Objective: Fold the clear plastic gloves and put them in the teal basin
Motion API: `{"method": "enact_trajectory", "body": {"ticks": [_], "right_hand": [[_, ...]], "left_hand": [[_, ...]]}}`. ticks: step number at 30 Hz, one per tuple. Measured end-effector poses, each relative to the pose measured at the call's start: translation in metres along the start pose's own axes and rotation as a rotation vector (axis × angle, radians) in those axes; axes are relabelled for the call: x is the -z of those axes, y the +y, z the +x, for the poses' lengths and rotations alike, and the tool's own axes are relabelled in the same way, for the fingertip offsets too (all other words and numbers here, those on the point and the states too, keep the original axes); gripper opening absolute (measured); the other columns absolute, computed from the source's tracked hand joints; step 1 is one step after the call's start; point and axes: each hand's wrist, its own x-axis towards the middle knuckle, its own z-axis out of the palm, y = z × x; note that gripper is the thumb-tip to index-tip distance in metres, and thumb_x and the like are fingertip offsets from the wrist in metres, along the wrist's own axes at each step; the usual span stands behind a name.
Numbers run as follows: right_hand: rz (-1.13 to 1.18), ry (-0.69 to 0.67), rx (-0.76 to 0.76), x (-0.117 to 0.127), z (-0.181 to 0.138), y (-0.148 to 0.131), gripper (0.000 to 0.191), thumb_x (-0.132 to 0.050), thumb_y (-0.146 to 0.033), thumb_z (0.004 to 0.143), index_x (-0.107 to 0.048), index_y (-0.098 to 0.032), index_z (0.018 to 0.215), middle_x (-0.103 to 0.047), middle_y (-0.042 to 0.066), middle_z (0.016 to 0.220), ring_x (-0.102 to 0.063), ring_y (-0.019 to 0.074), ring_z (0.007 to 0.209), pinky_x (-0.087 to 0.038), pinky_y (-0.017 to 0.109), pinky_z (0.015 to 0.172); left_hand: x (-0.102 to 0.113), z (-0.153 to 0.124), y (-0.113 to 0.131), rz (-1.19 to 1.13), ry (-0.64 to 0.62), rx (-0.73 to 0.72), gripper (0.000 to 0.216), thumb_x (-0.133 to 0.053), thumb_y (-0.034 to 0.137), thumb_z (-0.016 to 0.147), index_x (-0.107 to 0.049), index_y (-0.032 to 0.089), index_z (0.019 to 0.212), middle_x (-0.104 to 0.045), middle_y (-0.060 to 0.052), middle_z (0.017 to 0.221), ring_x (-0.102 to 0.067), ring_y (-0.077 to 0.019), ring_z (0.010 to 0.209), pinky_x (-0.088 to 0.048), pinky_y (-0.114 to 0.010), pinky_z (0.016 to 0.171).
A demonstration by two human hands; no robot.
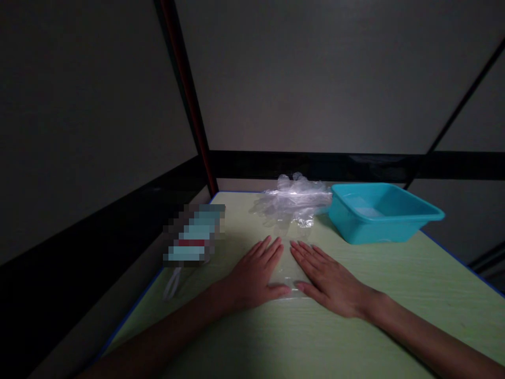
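Both of my hands lie flat on a pale green table point(394, 295), fingers stretched out and close together. My left hand point(252, 279) and my right hand point(327, 279) press on a thin clear plastic sheet or glove point(287, 276) that shows between them. Beyond my fingertips a heap of clear plastic gloves point(294, 202) sits at the far side of the table.
A turquoise plastic basin point(381, 213) stands at the far right of the table. A blurred-out packet point(195, 237) with white loops hanging from it lies at the left edge. Grey walls with dark rails close in behind and on the left.
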Motion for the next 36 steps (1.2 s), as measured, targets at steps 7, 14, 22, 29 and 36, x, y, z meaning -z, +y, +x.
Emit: {"method": "enact_trajectory", "body": {"ticks": [7, 14, 22, 29, 36], "right_hand": [[0.015, -0.013, 0.014, 0.003, -0.003, 0.000, 0.065, -0.032, -0.049, 0.086, -0.016, -0.012, 0.136, -0.017, 0.014, 0.140, -0.014, 0.0246, 0.129, -0.018, 0.046, 0.104], [0.105, -0.066, 0.094, 0.014, -0.010, 0.007, 0.074, -0.036, -0.052, 0.083, -0.008, -0.010, 0.137, -0.011, 0.015, 0.142, -0.008, 0.0242, 0.130, -0.010, 0.046, 0.105], [0.195, -0.078, 0.177, 0.061, -0.029, 0.023, 0.019, -0.054, -0.029, 0.080, -0.061, -0.020, 0.095, -0.060, 0.005, 0.096, -0.053, 0.0172, 0.093, -0.039, 0.034, 0.083], [-0.019, -0.136, 0.250, 0.065, -0.032, 0.008, 0.019, -0.046, -0.022, 0.085, -0.060, -0.020, 0.073, -0.057, 0.001, 0.073, -0.051, 0.0147, 0.075, -0.036, 0.031, 0.071], [-0.309, -0.085, 0.301, 0.057, -0.033, 0.002, 0.026, -0.042, -0.014, 0.086, -0.056, -0.018, 0.065, -0.055, 0.002, 0.071, -0.049, 0.0168, 0.070, -0.032, 0.032, 0.065]], "left_hand": [[0.001, -0.006, -0.003, 0.012, -0.043, 0.000, 0.096, -0.042, 0.072, 0.064, -0.017, 0.011, 0.135, -0.009, -0.014, 0.142, 0.000, -0.0293, 0.130, -0.012, -0.044, 0.103], [0.003, -0.015, -0.011, 0.003, -0.055, -0.017, 0.103, -0.038, 0.077, 0.060, -0.013, 0.012, 0.136, -0.005, -0.016, 0.142, 0.001, -0.0306, 0.130, -0.006, -0.048, 0.102], [0.020, -0.019, -0.007, -0.144, 0.022, -0.233, 0.082, -0.044, 0.062, 0.073, -0.013, 0.020, 0.136, -0.012, -0.009, 0.142, -0.009, -0.0257, 0.130, -0.007, -0.044, 0.104], [0.024, -0.017, 0.011, -0.214, -0.084, -0.373, 0.076, -0.039, 0.059, 0.078, -0.014, 0.018, 0.136, -0.012, -0.006, 0.142, -0.011, -0.0221, 0.130, -0.009, -0.036, 0.106], [0.025, -0.016, 0.011, -0.247, -0.127, -0.358, 0.074, -0.041, 0.057, 0.078, -0.015, 0.020, 0.136, -0.013, -0.006, 0.142, -0.013, -0.0224, 0.130, -0.011, -0.037, 0.106]]}}
